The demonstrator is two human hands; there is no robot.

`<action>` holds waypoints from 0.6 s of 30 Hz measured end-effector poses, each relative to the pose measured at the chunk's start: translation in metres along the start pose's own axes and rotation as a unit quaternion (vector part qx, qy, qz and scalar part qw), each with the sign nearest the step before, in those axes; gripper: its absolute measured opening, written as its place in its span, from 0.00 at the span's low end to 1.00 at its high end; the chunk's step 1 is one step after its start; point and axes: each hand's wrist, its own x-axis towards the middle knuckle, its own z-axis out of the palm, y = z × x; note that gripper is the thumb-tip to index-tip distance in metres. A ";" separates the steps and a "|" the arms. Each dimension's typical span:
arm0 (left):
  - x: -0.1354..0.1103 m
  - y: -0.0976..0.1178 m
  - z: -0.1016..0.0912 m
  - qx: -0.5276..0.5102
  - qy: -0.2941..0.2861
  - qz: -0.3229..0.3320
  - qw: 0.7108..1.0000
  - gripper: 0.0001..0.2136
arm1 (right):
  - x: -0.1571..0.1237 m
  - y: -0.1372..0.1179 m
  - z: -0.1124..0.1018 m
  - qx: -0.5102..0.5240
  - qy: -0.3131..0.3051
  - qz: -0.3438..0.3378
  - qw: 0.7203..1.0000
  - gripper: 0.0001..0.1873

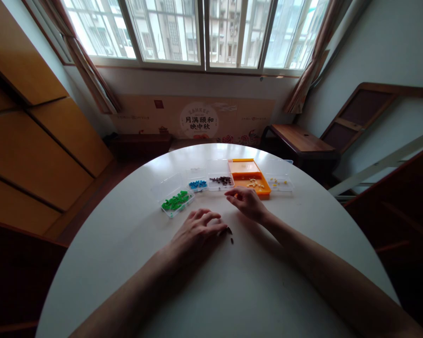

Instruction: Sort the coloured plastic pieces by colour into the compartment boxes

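Note:
My left hand (200, 228) rests low over the white table (211, 291), fingers loosely spread. Its thumb tip lies right by a small dark brown building piece (229, 230), perhaps touching it. A second dark brown piece (232, 241) lies just nearer to me. Farther right, my right hand (247, 203) hovers in front of the orange box (264, 193), thumb and forefinger slightly apart, nothing visible between them; its other fingers are curled and partly hidden. Just beyond its fingertips stands a clear box holding dark brown pieces (221, 180).
Clear open boxes hold green pieces (176, 201) at left, blue pieces (197, 184) beside them, and a few yellow pieces (275, 182) at right. Cream pieces (255, 183) lie in the orange box. A wooden stool (303, 137) stands beyond the round table's far right edge.

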 end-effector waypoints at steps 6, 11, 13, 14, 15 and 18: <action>-0.003 -0.003 0.003 -0.001 0.027 -0.016 1.000 0.07 | -0.010 -0.010 0.000 0.001 -0.007 -0.012 1.000 0.07; -0.003 -0.006 0.006 0.019 0.111 -0.010 0.994 0.06 | -0.017 -0.022 0.003 0.029 -0.097 -0.038 0.994 0.07; -0.003 -0.006 0.005 0.029 0.167 -0.024 0.985 0.06 | -0.018 -0.028 0.005 0.056 -0.146 -0.052 0.986 0.08; -0.002 -0.006 0.005 0.032 0.187 -0.031 0.981 0.06 | -0.018 -0.030 0.007 0.070 -0.161 -0.054 0.983 0.09; -0.003 -0.006 0.004 0.034 0.201 -0.037 0.978 0.06 | -0.018 -0.032 0.008 0.084 -0.171 -0.052 0.980 0.09; -0.003 -0.005 0.001 0.036 0.213 -0.044 0.975 0.07 | -0.018 -0.035 0.013 0.115 -0.174 -0.027 0.978 0.10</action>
